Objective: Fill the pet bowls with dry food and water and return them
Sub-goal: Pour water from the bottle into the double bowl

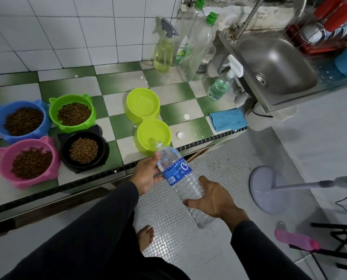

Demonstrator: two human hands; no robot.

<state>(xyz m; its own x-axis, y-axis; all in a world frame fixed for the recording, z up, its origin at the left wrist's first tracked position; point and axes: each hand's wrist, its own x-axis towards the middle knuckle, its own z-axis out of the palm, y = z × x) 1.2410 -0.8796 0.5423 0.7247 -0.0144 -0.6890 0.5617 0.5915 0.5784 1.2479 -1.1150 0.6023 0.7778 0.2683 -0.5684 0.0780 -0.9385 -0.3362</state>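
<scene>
On the green-and-white checked counter stand a blue bowl (21, 120), a green bowl (72, 113), a pink bowl (28, 161) and a black bowl (83, 150), each holding dry brown kibble. A lime double bowl (147, 121) sits to their right; its far cup holds clear water. A clear water bottle (178, 178) with a blue label is tilted, its open neck over the near cup's rim. My left hand (148, 171) grips the bottle near its shoulder. My right hand (213, 198) holds its lower body. The white bottle cap (180, 135) lies on the counter beside the double bowl.
Spray bottles (164, 51) and tall clear bottles (198, 39) stand against the tiled wall. A folded blue cloth (227, 119) lies by the steel sink (273, 63). A dish rack (326, 25) is at top right. A standing fan's base (269, 188) is on the floor.
</scene>
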